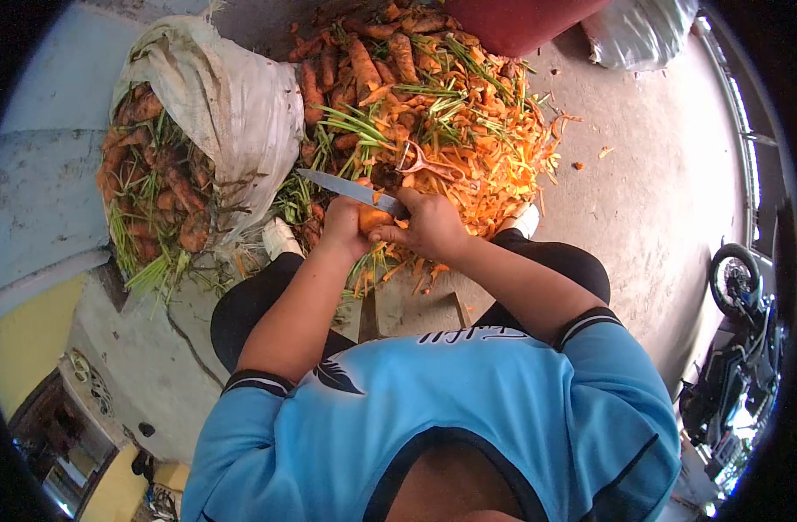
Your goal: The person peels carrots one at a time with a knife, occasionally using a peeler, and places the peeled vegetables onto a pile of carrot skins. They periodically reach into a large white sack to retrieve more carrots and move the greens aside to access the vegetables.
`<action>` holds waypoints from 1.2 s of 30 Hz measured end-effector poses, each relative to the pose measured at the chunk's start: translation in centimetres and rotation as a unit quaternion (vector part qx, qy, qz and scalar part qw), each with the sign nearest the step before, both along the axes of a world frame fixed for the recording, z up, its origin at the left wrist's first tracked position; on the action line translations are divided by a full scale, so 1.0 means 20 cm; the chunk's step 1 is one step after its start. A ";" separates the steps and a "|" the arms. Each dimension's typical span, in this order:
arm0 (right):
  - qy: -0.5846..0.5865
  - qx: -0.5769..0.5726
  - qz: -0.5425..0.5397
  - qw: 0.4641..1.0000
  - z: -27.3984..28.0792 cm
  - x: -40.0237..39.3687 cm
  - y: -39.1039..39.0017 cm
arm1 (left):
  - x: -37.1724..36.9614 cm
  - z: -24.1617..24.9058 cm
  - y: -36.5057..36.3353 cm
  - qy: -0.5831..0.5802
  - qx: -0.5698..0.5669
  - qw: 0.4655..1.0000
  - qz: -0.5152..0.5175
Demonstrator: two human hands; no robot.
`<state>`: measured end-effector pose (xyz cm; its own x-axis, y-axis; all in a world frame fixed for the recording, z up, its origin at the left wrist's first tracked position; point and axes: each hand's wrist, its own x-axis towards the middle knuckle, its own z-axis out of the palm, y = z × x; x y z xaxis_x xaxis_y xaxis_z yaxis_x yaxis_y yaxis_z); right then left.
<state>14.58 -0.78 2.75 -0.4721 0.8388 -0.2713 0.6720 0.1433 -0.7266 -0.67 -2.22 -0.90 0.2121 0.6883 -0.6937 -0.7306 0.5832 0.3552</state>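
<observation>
My left hand is closed around a carrot, whose bright orange flesh shows between my two hands. In my right hand I grip a knife; its blade points up and to the left across the carrot. The right thumb rests against the carrot's near side. Just beyond my hands, a peeler lies on the heap of orange peelings. Unpeeled carrots and green stems are piled at the far side of that heap.
On the left, a white woven sack lies with its mouth spilling carrots and greens. A red container and a pale plastic bag stand at the back. My shoes flank the pile. A motorcycle is at the far right.
</observation>
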 end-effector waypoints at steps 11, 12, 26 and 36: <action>-0.072 -0.030 0.025 0.997 -0.01 -0.03 -0.05 | -0.02 -0.20 -0.05 0.010 -0.059 0.997 0.048; -0.060 -0.035 0.016 0.997 -0.01 -0.04 -0.04 | -0.02 -0.18 -0.04 -0.001 -0.056 0.998 0.029; 0.185 -0.492 -0.085 0.846 -0.03 0.13 0.18 | 0.04 0.19 0.03 0.509 0.315 0.747 -0.290; 0.016 -0.093 0.054 0.994 0.06 0.10 0.17 | 0.04 0.21 0.01 0.514 0.315 0.714 -0.355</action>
<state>16.66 2.52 3.86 -0.5682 0.7187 -0.4008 0.6358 0.0742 -0.7683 0.14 -1.97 3.22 0.2643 0.9044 -0.3350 0.5062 0.1656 0.8464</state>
